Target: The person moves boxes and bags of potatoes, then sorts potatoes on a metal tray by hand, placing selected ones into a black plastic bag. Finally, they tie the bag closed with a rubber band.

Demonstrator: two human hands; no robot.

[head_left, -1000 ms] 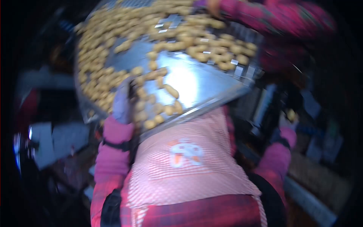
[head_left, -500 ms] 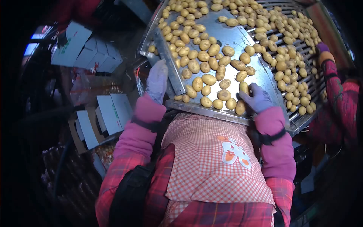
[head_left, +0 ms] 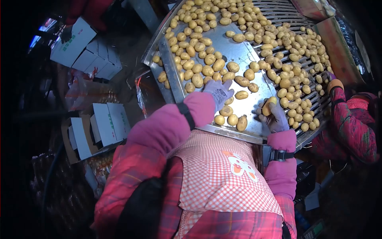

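The left hand (head_left: 219, 93), gloved in pale lilac, is stretched forward over the metal sorting tray (head_left: 207, 89), the forearm in its pink sleeve (head_left: 171, 123) raised and angled across the body. Its palm is turned down, the fingers laid flat and slightly spread over the potatoes (head_left: 207, 69) on the smooth sheet; nothing is seen pinched in this grip. The right hand (head_left: 273, 115), also gloved, is held low near the tray's near edge, the wrist bent upward from a pink cuff banded by a black strap (head_left: 280, 154). Its fingers are curled around a single potato (head_left: 269, 105), which is kept in the grip just above the sheet, beside the slatted roller section (head_left: 306, 63). Many potatoes are spread over both the smooth sheet and the rollers; a few lie between the two hands close to the tray's near rim. A red-checked apron (head_left: 215, 175) with a small printed figure is seen below the tray. At the right edge, another person's arm (head_left: 350, 119) in a red patterned sleeve is reached toward the rollers. White cartons (head_left: 103, 123) are stacked at the left, well apart from the tray.
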